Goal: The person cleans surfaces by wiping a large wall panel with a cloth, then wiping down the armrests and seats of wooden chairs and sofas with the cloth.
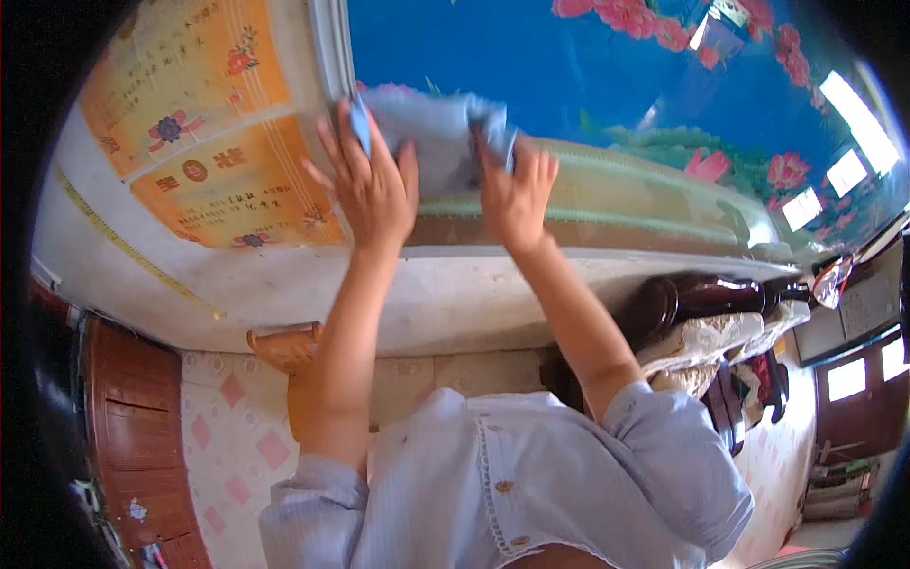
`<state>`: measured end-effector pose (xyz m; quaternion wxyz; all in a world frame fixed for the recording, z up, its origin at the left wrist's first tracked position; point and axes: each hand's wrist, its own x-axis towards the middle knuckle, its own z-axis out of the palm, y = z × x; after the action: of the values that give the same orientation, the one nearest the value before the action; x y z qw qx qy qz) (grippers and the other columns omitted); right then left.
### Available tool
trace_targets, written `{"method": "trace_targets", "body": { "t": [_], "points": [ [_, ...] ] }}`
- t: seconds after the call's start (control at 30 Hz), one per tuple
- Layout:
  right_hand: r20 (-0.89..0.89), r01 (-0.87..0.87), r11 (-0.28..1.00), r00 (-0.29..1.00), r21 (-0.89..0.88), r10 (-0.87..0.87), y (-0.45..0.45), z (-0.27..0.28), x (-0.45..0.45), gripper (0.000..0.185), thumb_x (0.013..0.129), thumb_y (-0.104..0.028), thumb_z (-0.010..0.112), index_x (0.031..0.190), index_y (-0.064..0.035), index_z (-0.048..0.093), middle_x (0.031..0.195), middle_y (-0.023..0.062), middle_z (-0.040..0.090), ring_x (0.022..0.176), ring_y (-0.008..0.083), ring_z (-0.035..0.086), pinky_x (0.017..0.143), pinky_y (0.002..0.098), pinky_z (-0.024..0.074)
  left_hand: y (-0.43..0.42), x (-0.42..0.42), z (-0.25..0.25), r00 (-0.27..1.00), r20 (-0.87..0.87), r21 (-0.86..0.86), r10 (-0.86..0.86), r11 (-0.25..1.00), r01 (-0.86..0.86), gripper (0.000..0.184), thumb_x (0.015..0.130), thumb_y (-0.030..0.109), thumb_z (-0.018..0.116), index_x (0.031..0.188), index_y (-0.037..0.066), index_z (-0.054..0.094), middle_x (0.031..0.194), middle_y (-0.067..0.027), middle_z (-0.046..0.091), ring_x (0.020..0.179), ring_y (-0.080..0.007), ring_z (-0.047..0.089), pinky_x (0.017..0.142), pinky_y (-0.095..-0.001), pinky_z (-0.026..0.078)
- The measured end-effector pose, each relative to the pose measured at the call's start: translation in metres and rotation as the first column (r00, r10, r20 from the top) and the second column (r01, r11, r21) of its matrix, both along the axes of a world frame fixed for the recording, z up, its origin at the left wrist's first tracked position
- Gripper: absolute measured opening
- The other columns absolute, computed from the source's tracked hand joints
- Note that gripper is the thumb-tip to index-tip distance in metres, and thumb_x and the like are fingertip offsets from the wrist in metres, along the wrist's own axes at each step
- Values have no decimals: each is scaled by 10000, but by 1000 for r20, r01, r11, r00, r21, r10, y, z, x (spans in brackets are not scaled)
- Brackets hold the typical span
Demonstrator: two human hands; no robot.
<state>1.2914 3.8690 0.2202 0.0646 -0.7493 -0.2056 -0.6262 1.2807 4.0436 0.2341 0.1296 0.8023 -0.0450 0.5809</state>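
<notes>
A grey-blue cloth (427,133) is spread between my two hands, against the lower left corner of a glossy blue picture (455,52) with pink flowers on the wall. My left hand (372,190) has its fingers stretched upward at the picture's frame, with a bit of the cloth sticking out between them. The cloth's right end is bunched in my right hand (519,194), whose thumb and fingers close on it. Slight motion blur softens both hands and the cloth.
Orange certificates (237,185) are fixed to the wall at left, above a yellow measuring tape (133,242). Below stand a wooden chair (284,346) and a brown wooden door (142,436). Dark furniture with pale covers (706,337) stands at right.
</notes>
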Motion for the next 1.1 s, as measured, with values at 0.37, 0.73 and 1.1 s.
{"method": "trace_targets", "body": {
  "t": [0.37, 0.73, 1.1],
  "points": [
    [-208, 1, 1000, 978, -18, -5, -13, -89, -15, 368, 794, -69, 605, 1143, -156, 682, 980, 116, 501, 866, 294, 502, 750, 425, 396, -12, 1, -100, 987, -117, 102, -113, 987, 125, 543, 859, 190, 639, 1330, 8, 441, 1474, -147, 314, 1365, -398, 308, 1006, -744, 158],
    [-414, 121, 992, 905, 24, -100, -75, -171, -42, 225, 780, -174, 637, 998, -168, 692, 1158, 70, 555, 1025, 222, 517, 881, 433, 360, -64, -24, -168, 917, -363, 176, -164, 955, 240, 739, 869, 259, 634, 1410, -92, 272, 1515, -253, 183, 1393, -461, 217, 1047, -713, 149],
    [130, 179, 978, 973, 103, -192, -153, 104, -8, 515, 775, -89, 534, 1278, -174, 608, 901, 67, 500, 848, 251, 498, 776, 397, 356, -150, 20, 86, 983, 99, 196, -153, 972, 132, 730, 941, 314, 525, 1469, -61, 189, 1549, -236, 149, 1425, -397, 205, 1060, -700, 98]
  ]
}}
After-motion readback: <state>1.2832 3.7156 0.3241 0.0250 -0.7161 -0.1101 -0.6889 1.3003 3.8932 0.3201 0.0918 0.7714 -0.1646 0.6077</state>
